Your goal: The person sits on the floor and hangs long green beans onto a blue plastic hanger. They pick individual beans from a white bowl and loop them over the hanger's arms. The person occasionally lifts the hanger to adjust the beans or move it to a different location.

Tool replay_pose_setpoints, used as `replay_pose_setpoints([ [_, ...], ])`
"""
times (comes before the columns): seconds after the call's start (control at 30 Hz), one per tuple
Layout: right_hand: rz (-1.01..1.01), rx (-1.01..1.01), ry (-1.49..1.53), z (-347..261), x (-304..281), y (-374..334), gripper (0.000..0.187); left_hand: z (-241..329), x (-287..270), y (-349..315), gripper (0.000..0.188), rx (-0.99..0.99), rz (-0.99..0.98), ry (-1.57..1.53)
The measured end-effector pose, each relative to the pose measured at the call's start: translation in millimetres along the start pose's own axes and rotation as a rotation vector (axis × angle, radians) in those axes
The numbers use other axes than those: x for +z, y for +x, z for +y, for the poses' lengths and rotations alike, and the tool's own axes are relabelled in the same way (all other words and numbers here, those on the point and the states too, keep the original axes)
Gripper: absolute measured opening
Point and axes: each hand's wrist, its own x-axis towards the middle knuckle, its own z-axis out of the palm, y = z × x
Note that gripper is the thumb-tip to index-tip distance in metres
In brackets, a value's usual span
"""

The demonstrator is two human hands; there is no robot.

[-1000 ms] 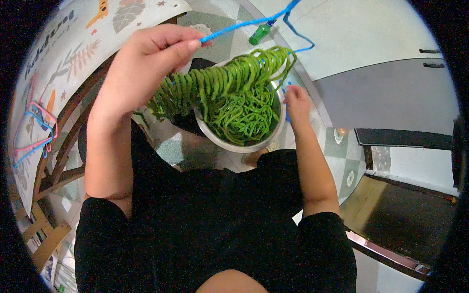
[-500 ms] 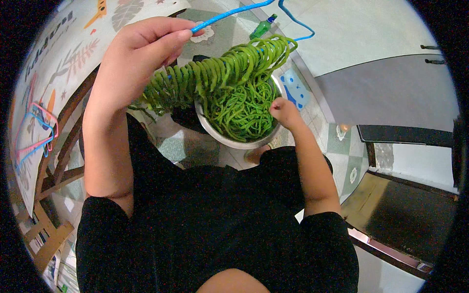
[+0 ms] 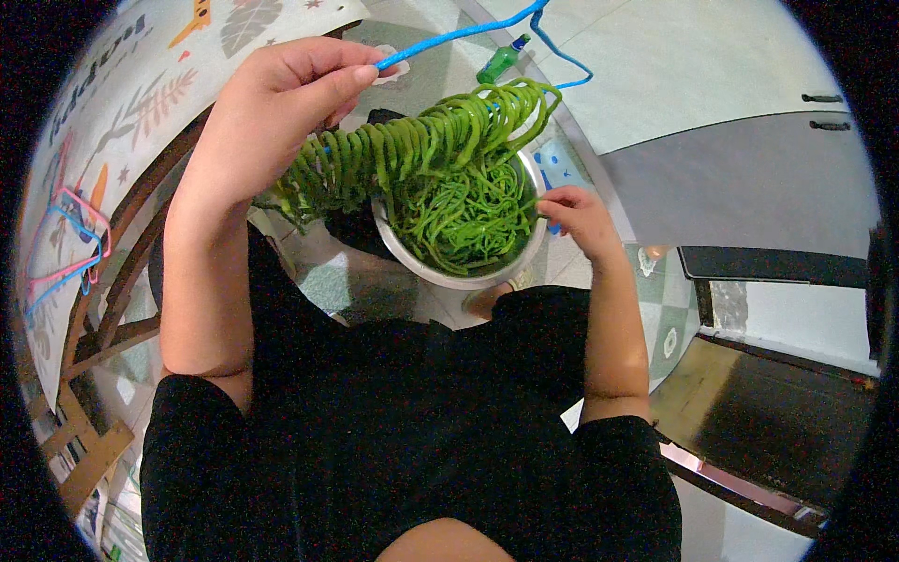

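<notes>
My left hand (image 3: 300, 103) is closed on a blue wire clothes hanger (image 3: 459, 35), held up above a metal bowl. Along the hanger's lower bar hang many loops of long green beans (image 3: 412, 145), packed side by side. Below them the metal bowl (image 3: 426, 272) holds a tangled heap of more long beans (image 3: 468, 211). At the bowl's right rim my right hand (image 3: 579, 220) has its thumb and fingertips pinched together, with what looks like the end of a long bean between them. The loops cover the bowl's far left side.
A green glass bottle (image 3: 501, 61) is on the floor beyond the bowl. Pink and blue hangers (image 3: 70, 244) hang at the left by a table with a printed cloth (image 3: 122, 112). Grey cabinet doors (image 3: 740, 178) stand at the right. A blue-and-white packet (image 3: 554, 164) lies beside the bowl.
My right hand has moved from over the heap out to the right, to the bowl's rim. My left hand still holds the hanger at nearly the same place.
</notes>
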Motion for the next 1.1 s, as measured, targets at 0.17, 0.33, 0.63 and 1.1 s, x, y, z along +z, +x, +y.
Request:
replay_pose_setpoints([
  [0.17,0.195,-0.094,0.258,-27,-36,-34,0.017,-3,4,4,0.020,0.001,-0.032,-0.025],
  [0.33,0.276,-0.234,0.635,-58,-56,-49,0.012,-3,5,4,0.020,-0.041,-0.026,0.010],
  [0.63,0.305,-0.301,0.758,-87,-67,-35,0.014,-6,9,4,0.019,-0.059,-0.077,-0.032],
  [1.1,0.855,-0.338,0.758,-85,-55,-4,0.016,-2,7,2,0.018,-0.071,-0.106,-0.008],
])
